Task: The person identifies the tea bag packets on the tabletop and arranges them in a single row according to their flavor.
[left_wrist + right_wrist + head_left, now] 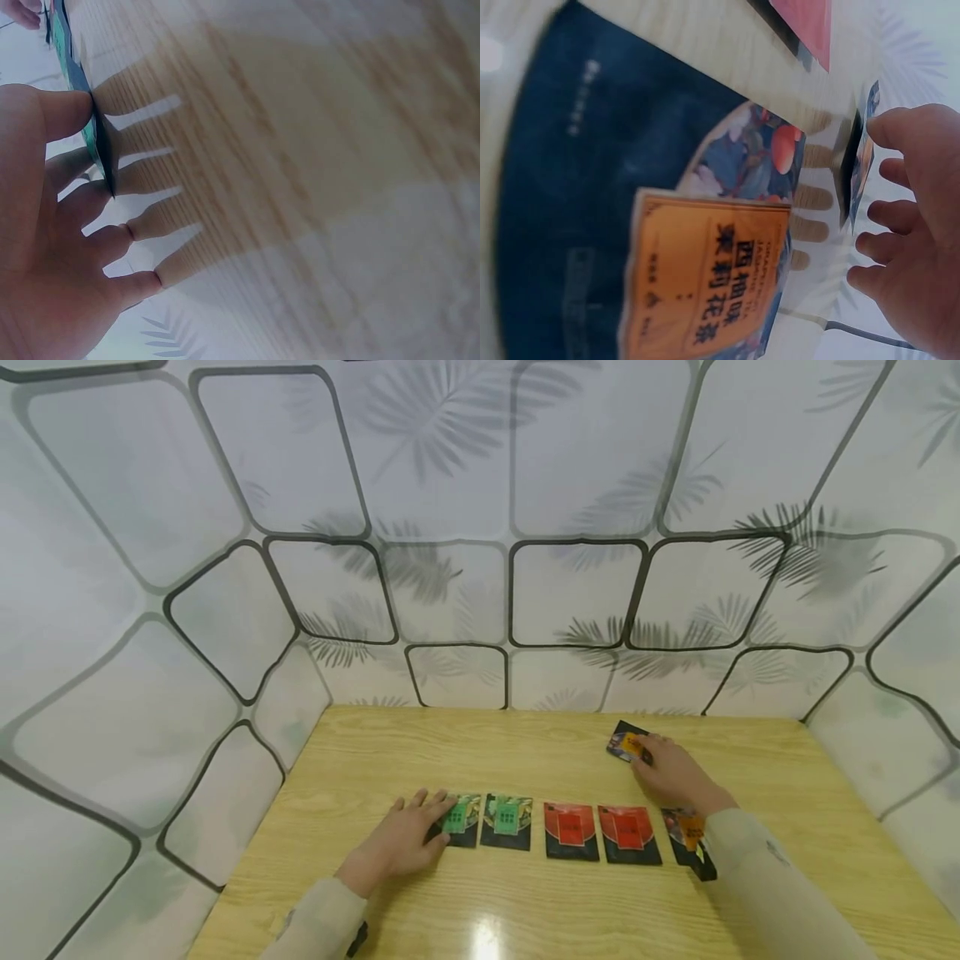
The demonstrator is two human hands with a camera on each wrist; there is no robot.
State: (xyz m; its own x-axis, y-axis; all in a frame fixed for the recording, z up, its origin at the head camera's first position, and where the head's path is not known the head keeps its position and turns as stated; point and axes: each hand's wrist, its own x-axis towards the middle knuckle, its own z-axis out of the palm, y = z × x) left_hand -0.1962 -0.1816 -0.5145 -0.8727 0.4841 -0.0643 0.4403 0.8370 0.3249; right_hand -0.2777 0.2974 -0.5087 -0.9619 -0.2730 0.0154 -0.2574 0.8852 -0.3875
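My left hand lies with spread fingers at the left edge of a green-and-black packet; in the left wrist view the thumb touches that green packet. Farther back on the right, my right hand touches a dark tea packet with an orange label. From the right wrist, the fingers look fairly straight against this tea packet. Another orange-label tea packet, printed grapefruit jasmine tea, lies nearer, partly hidden by the right sleeve in the head view.
A second green packet and two red-and-black packets, a left one and a right one, continue the row on the wooden table. Patterned white fabric walls enclose the table at the back and sides.
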